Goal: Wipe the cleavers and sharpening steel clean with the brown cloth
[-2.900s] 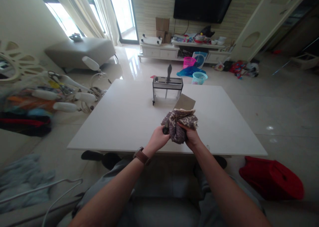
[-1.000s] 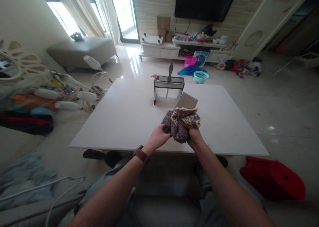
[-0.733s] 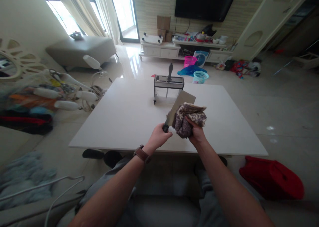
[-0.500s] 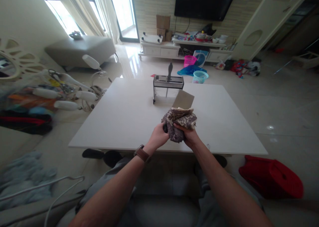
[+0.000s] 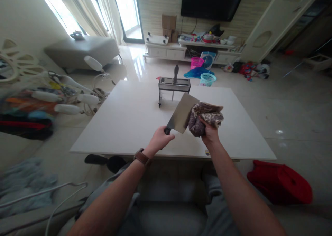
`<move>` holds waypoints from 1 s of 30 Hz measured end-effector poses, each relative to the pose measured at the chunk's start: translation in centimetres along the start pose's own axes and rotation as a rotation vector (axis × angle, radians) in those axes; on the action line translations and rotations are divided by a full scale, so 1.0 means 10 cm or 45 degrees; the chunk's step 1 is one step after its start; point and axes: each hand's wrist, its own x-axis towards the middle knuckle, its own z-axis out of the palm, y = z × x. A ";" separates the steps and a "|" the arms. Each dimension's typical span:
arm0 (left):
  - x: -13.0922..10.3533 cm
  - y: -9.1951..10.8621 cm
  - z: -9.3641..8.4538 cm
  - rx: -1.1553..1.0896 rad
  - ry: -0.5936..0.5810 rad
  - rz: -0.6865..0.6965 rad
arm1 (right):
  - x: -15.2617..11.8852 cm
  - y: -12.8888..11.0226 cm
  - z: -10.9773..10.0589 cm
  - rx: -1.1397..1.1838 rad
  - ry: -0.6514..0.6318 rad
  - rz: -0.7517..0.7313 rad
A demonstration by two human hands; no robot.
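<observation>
My left hand [image 5: 161, 139] is closed around the black handle of a cleaver [image 5: 181, 114], whose broad steel blade points up and away over the white table. In my right hand [image 5: 210, 134] is a bunched brown-and-cream patterned cloth [image 5: 205, 118], with the fingers gripping its underside. The cloth is just to the right of the blade, close to its edge; whether they touch I cannot tell. Beyond the blade, a knife holder [image 5: 174, 84] stands on the table, with one dark-handled knife upright in its slot.
The white table [image 5: 116, 125] spreads out in front of me. A small sticker-like patch [image 5: 206, 152] lies at its near edge. A red stool-like object [image 5: 280, 182] is on the floor at the right, and a white lamp with several arms [image 5: 77, 87] stands at the left.
My right hand has moved the cloth off the cleaver's blade to the right, uncovering the lower blade. My left hand has shifted slightly left and down with the cleaver.
</observation>
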 end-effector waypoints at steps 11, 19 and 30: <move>-0.03 -0.02 0.12 0.084 -0.129 0.105 | -0.16 0.22 0.05 -0.096 -0.189 0.249; -0.08 0.09 -0.20 0.259 -0.209 0.068 | 0.20 -0.05 -0.14 -0.052 -0.045 -0.125; 0.10 -0.19 -0.51 0.749 -0.264 0.156 | 0.11 -0.33 -0.27 -0.806 -0.711 0.025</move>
